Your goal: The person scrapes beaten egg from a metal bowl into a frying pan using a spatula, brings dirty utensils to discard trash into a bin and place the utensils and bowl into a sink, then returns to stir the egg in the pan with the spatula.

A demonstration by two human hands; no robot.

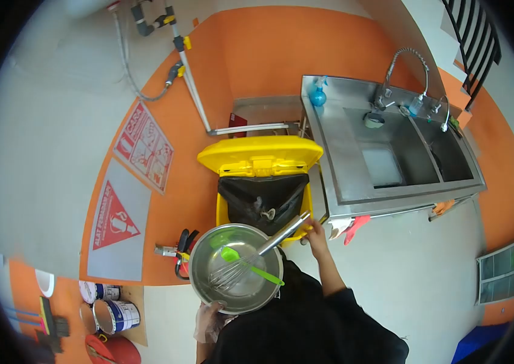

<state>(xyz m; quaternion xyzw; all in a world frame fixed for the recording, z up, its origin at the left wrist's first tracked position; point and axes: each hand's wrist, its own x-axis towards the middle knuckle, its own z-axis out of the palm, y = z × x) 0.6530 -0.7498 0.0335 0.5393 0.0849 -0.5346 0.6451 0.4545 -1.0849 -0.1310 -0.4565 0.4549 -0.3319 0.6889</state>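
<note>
My feed showed the left hand (209,322) clasping the bowl (203,262), seemingly for balance, the right hand (314,238) half-curled, its hold unclear.

Passage rightward over the pale smooth floor (402,261)
Ahead, the yellow plastic bin (222,212) and stainless-steel sink bench (343,164) stand in the way; beside the right hand (315,239), a silver wire whisk (272,241) juts over the round metal bowl's (203,261) rim.

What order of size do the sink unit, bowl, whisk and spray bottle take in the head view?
Largest to smallest:
1. Sink unit
2. Bowl
3. Whisk
4. Spray bottle
Bowl and whisk seem nearer, so true sizes may differ.
</note>
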